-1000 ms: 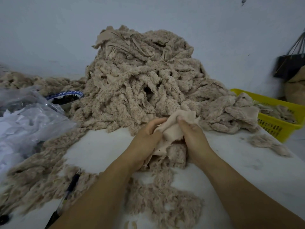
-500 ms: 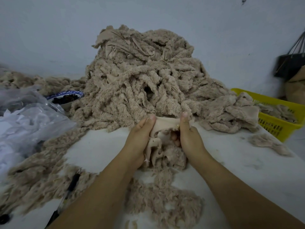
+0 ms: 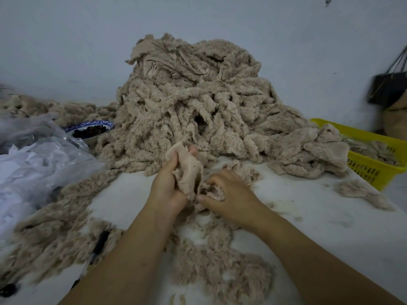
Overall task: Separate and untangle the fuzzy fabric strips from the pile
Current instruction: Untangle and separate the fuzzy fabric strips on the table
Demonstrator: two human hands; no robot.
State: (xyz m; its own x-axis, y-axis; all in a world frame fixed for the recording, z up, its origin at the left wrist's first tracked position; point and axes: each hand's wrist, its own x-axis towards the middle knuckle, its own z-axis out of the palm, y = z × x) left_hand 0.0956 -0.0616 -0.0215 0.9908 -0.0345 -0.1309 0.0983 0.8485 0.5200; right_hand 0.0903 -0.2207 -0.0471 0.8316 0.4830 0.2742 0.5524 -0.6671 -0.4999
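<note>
Since half a second ago we have turned the fuzzy strip upright: our left hand grips it with curled fingers, just before the pile, while our right hand, lower now, pinches its bottom end.

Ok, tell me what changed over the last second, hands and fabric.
The right hand dropped from the top edge of the strip toward the table and now grips its lower end. The left hand kept its grip and turned the strip upright, so it is bunched rather than stretched flat between both hands. The pile, yellow basket, bowl and plastic bag stayed put.
</note>
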